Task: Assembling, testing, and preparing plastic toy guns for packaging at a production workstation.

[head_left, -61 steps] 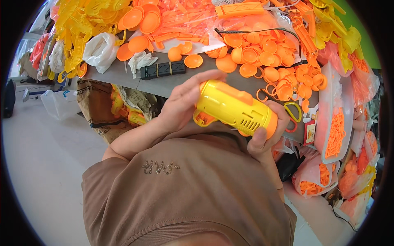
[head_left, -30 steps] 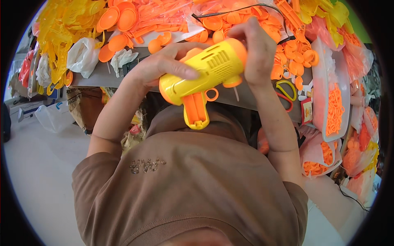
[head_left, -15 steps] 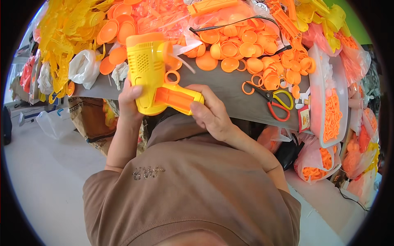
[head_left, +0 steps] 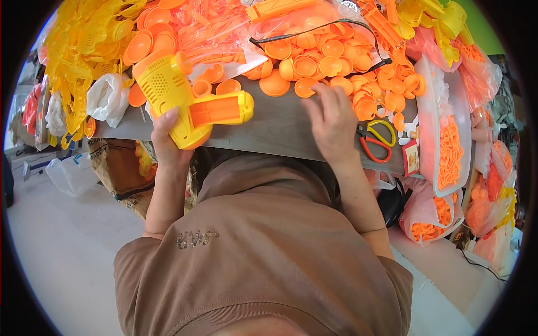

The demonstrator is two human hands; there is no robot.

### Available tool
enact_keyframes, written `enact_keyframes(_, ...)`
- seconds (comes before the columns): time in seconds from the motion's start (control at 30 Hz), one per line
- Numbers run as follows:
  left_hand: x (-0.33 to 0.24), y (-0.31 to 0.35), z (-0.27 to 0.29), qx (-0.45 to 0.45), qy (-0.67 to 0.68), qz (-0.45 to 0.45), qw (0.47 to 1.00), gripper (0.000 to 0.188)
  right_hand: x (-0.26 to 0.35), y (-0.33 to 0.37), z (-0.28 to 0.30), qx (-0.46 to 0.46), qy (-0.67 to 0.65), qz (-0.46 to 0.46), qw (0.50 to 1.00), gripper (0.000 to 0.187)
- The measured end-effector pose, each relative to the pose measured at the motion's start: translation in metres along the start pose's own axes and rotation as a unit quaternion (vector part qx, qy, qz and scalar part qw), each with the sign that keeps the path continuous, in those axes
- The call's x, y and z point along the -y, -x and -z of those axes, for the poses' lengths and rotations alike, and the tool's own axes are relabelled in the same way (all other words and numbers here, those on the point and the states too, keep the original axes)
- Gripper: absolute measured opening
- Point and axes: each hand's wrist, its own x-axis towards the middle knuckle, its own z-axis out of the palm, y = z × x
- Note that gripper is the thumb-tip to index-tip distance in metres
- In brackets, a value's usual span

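My left hand (head_left: 168,137) is closed around a yellow and orange toy hair dryer (head_left: 162,92), held tilted above the table's front edge. Its handle (head_left: 221,109) points right, showing a long orange recess. My right hand (head_left: 332,123) is empty as far as I can see, its fingers bent and thumb apart. Its fingertips are beside an orange dome-shaped cap (head_left: 306,87) at the near edge of a heap of orange caps (head_left: 330,50). Whether they touch it I cannot tell.
Scissors (head_left: 374,150) with red and yellow-green handles lie right of my right hand. Beyond stands a clear bin (head_left: 428,162) with orange rings. Yellow plastic parts (head_left: 84,50) are piled at the far left, near a white bag (head_left: 107,99). A black cord (head_left: 314,32) crosses the orange heap.
My right hand has let go of the toy hair dryer's handle and moved right and up to the orange caps. My left hand has carried the toy left and tilted it.
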Motion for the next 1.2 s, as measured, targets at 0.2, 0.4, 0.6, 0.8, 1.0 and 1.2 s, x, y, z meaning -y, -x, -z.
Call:
enact_keyframes(0.2,0.004,-0.004,-0.008,-0.03,0.014,-0.011,0.999,0.053,-0.005,-0.012,-0.007,-0.032,0.169,0.053,0.984,0.025)
enact_keyframes(0.4,0.008,-0.001,-0.022,0.0,-0.031,-0.036,0.999,0.055,-0.003,-0.016,-0.025,-0.041,0.194,0.042,0.979,0.019)
enact_keyframes(0.6,0.01,-0.005,-0.018,-0.003,-0.002,-0.033,0.999,0.057,-0.006,-0.01,-0.015,-0.097,0.112,0.058,0.987,0.01)
enact_keyframes(0.8,0.016,-0.009,-0.028,-0.007,0.045,-0.022,0.999,0.058,0.005,0.01,0.037,0.021,-0.294,-0.192,0.936,0.007)
enact_keyframes(1.0,0.018,-0.006,-0.046,0.064,0.041,0.007,0.997,0.059,0.011,0.014,0.033,0.122,-0.534,-0.268,0.792,0.013)
enact_keyframes(1.2,0.018,-0.002,-0.045,0.062,0.046,0.027,0.997,0.061,0.008,0.016,0.027,0.163,-0.533,-0.191,0.808,0.019)
